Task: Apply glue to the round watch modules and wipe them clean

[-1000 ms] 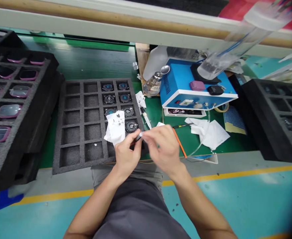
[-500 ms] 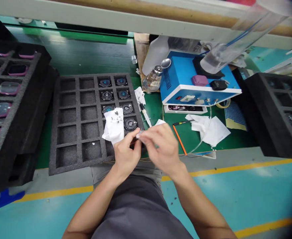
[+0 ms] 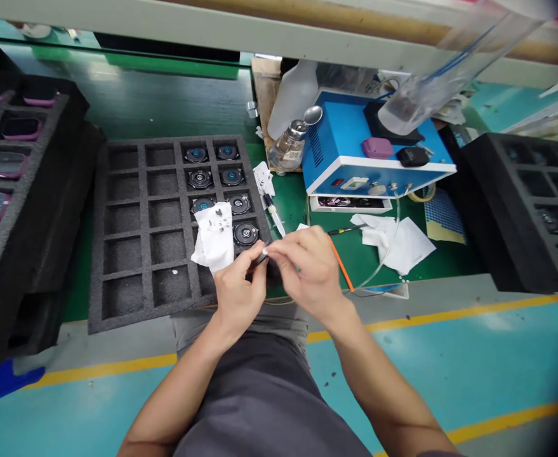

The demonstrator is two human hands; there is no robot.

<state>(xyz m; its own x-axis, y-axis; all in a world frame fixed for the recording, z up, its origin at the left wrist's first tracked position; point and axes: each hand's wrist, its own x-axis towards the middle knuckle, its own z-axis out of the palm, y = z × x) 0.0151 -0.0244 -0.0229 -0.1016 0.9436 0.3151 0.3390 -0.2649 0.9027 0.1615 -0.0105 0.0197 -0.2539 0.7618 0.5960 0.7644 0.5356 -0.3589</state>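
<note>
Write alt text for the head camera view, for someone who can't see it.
From the wearer's viewpoint, the left hand and right hand pinch a small dark object over a black foam tray holding round black parts and a crumpled white cloth. A blue machine stands beyond, with a glass bottle beside it.

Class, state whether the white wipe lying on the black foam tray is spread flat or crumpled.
Crumpled: the white wipe lies bunched in folds across the black foam tray.
</note>
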